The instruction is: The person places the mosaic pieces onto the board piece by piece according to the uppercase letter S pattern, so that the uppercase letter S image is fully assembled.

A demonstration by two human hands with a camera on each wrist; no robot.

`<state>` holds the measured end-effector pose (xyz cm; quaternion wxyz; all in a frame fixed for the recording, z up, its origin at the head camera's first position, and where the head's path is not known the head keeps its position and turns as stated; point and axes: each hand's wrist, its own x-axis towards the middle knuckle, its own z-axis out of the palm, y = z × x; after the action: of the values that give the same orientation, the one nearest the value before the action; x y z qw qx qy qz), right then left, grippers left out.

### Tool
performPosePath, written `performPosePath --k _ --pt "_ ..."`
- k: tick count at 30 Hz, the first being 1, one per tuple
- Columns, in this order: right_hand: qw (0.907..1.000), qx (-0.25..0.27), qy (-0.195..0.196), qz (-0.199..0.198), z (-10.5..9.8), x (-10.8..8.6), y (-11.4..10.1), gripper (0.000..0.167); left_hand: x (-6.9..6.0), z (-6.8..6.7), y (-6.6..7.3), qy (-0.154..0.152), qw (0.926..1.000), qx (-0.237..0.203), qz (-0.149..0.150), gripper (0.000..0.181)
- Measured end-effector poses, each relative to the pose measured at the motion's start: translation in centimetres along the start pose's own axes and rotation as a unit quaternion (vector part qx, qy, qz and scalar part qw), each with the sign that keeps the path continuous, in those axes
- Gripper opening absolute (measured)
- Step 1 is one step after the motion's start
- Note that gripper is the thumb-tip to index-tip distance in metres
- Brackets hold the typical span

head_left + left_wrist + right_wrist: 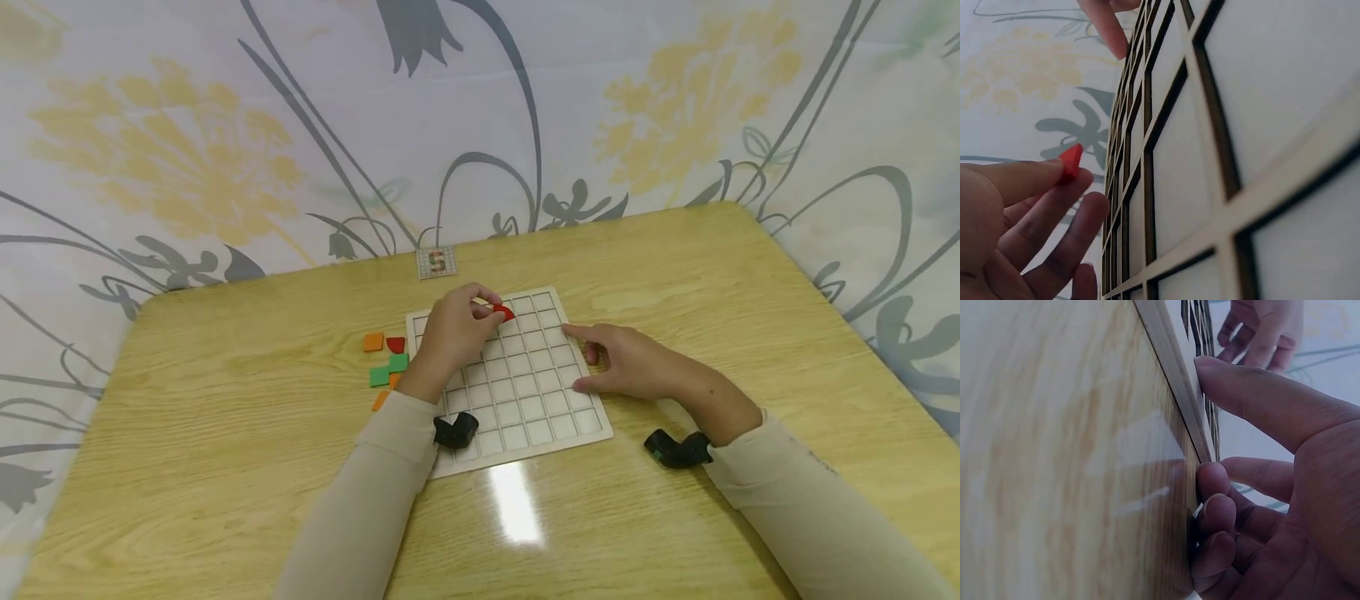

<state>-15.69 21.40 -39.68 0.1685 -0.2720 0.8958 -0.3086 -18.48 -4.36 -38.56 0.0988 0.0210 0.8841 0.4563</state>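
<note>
A red curved-edge tile [503, 312] is pinched between the thumb and fingers of my left hand [457, 329], over the far part of the pale grid board [525, 452]. In the left wrist view the red tile [1071, 164] stands on edge at the fingertips, apart from the grid. My right hand [633, 362] rests at the board's right side, index finger and thumb touching the rim at separate spots. In the right wrist view the thumb of the right hand [1329, 487] lies on the rim, with the other fingers bent beside the tabletop.
Left of the board lie a second red tile [396, 344], an orange tile [373, 342] and a green tile [379, 377], with more tiles partly behind the left forearm. A small patterned card [437, 262] lies near the table's back edge, before a floral curtain [337, 125].
</note>
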Motion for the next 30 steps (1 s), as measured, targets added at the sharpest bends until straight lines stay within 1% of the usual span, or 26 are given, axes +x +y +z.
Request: performPosePath --k 2,5,10,16,21,30 --pt "1.0 0.002 0.005 -0.001 -0.03 -0.02 0.01 0.077 0.02 -0.01 0.02 0.0 0.9999 0.015 0.0 0.012" --pt "1.0 0.004 0.009 0.0 -0.03 -0.07 0.09 0.077 0.09 0.01 0.01 -0.008 0.9997 0.024 0.003 0.012" --pt "1.0 0.0 0.001 0.001 0.04 -0.03 0.07 0.076 0.1 0.09 -0.29 -0.013 0.9992 0.036 0.006 0.012" --pt "1.0 -0.004 0.001 -0.004 -0.08 0.04 -0.16 0.074 0.14 0.16 -0.57 -0.008 0.9989 0.044 0.01 0.01" --pt "1.0 0.004 0.0 -0.003 -0.16 -0.08 -0.26 0.074 0.17 0.32 -0.69 -0.009 0.9984 0.053 0.016 0.006" --pt "0.9999 0.015 0.003 -0.003 0.07 0.02 -0.18 0.074 0.21 0.57 -0.88 -0.006 0.9981 0.057 0.022 0.008"
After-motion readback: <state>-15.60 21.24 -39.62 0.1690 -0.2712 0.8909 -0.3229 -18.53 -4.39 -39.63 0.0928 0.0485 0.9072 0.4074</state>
